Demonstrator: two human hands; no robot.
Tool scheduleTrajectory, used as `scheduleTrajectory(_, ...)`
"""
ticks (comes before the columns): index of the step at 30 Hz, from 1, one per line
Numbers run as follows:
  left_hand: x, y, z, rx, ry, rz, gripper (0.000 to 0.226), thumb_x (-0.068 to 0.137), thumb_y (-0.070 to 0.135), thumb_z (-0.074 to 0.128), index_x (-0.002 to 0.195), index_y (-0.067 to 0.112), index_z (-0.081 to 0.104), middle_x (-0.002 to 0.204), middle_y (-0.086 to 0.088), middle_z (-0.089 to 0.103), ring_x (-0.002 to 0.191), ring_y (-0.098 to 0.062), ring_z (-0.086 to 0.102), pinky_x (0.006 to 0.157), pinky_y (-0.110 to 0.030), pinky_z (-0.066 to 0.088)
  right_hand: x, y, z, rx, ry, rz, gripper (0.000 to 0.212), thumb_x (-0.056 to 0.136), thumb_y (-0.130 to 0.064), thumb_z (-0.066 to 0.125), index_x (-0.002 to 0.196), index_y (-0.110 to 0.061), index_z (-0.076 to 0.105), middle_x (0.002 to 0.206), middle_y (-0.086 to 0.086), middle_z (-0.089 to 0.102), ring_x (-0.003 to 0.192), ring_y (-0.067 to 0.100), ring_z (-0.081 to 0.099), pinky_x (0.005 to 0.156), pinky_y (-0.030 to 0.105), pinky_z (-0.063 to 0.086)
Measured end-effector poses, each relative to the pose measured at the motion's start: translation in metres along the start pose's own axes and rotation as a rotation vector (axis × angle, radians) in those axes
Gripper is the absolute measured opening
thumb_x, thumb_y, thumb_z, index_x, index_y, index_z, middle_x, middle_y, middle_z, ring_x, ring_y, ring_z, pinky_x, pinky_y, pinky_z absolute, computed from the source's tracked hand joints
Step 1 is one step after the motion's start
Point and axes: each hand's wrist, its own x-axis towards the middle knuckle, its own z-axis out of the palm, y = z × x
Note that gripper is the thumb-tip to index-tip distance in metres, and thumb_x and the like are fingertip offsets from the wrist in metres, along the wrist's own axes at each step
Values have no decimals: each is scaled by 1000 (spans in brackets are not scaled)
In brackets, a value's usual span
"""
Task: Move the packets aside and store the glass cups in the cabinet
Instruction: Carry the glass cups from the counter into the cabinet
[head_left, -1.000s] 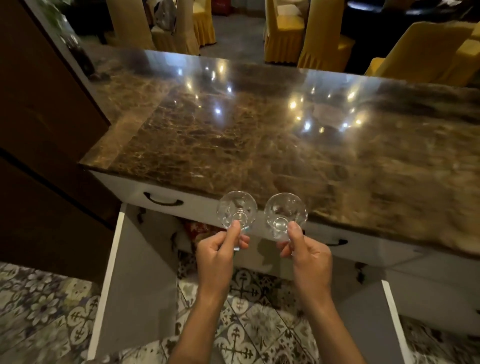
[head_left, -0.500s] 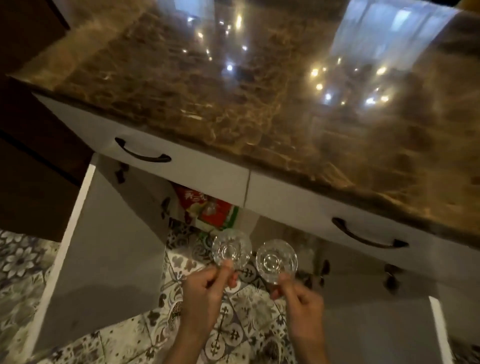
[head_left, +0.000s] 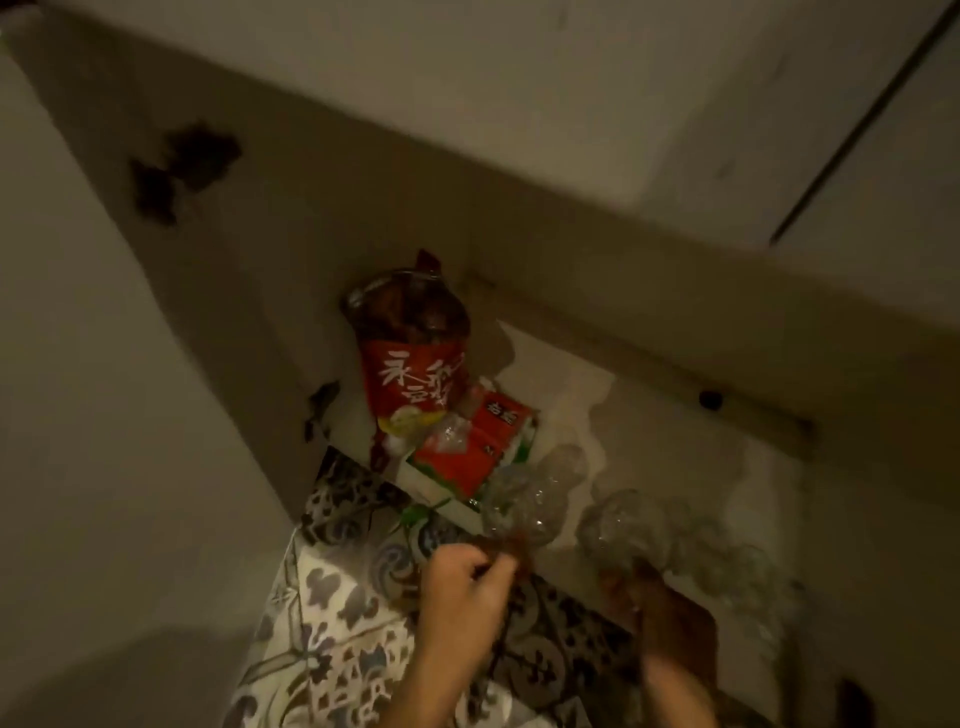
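Your left hand (head_left: 462, 587) pinches the stem of one glass cup (head_left: 524, 506), and your right hand (head_left: 660, 613) grips the base of a second cup (head_left: 623, 525), each bowl pointed forward so both can be carried together at the cabinet's (head_left: 675, 441) front edge, above its pale floor. Both outlines are blurred, so the exact finger placement cannot be told. Beyond them, a red packet (head_left: 410, 379) stands upright in the left rear corner with a flatter red-and-white packet (head_left: 478, 447) lying just beside it, leaving the floor to their right bare, which looks the likely spot for the cups.
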Motion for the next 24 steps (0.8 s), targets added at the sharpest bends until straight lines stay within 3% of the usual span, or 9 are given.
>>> scheduleTrajectory(2, 26, -33, 20, -83, -27, -7, 44, 81, 20, 71, 38, 21, 62, 45, 8, 60, 47, -8, 57, 56, -24, 45, 34, 29, 11, 81, 42, -71, 42, 99, -15, 62, 62, 0, 75, 49, -3, 70, 60, 9, 70, 67, 19, 57)
scheduleTrajectory(4, 47, -64, 43, -159, -39, -5, 46, 88, 13, 72, 43, 21, 69, 51, 1, 69, 55, -8, 66, 68, -20, 50, 68, 58, 20, 147, 52, -92, 46, 96, -28, 65, 54, -14, 78, 61, 1, 75, 85, 25, 74, 96, 39, 56)
scheduleTrajectory(5, 58, -79, 53, -184, -41, -22, 50, 91, 10, 71, 43, 20, 69, 49, 1, 68, 52, -6, 65, 68, -19, 50, 84, 71, 22, 173, 74, -99, 47, 95, -31, 65, 52, -17, 77, 64, 2, 77, 88, 29, 73, 100, 47, 54)
scheduleTrajectory(7, 80, -101, 70, -185, -57, -53, 48, 94, 18, 70, 46, 14, 72, 52, 2, 70, 52, -4, 64, 67, -19, 50, 116, 92, 23, 170, 115, -121, 49, 94, -37, 65, 51, -17, 75, 69, 1, 78, 89, 29, 72, 97, 47, 53)
scheduleTrajectory(9, 99, -117, 86, -185, -96, -95, 44, 92, 29, 72, 55, 5, 76, 64, -3, 76, 68, -14, 72, 79, -27, 56, 141, 111, 19, 184, 134, -145, 47, 94, -43, 66, 54, -20, 76, 73, 2, 79, 89, 29, 72, 94, 44, 53)
scheduleTrajectory(11, 120, -126, 103, -162, -125, -175, 48, 89, 36, 74, 49, 11, 75, 72, -6, 79, 83, -25, 75, 90, -35, 58, 161, 124, 13, 195, 155, -134, 48, 92, -47, 67, 54, -20, 75, 79, 7, 79, 87, 28, 71, 89, 40, 52)
scheduleTrajectory(14, 145, -132, 131, -72, -170, -212, 49, 84, 47, 75, 44, 20, 74, 74, -2, 80, 89, -29, 75, 91, -41, 58, 186, 137, 1, 188, 212, -79, 49, 91, -48, 68, 51, -21, 73, 75, 11, 76, 80, 27, 68, 83, 39, 53)
scheduleTrajectory(19, 168, -128, 167, -75, -203, -290, 44, 82, 44, 78, 45, 20, 75, 77, -4, 80, 94, -29, 74, 81, -33, 56, 216, 139, -12, 174, 218, 9, 44, 92, -41, 69, 59, -12, 69, 71, 8, 68, 71, 24, 61, 69, 31, 48)
scheduleTrajectory(24, 182, -129, 192, -7, -256, -287, 32, 84, 37, 77, 70, 9, 75, 80, -8, 80, 92, -28, 72, 90, -39, 57, 231, 157, -6, 232, 236, 108, 41, 92, -44, 69, 67, -11, 72, 72, 8, 67, 68, 21, 60, 66, 31, 47)
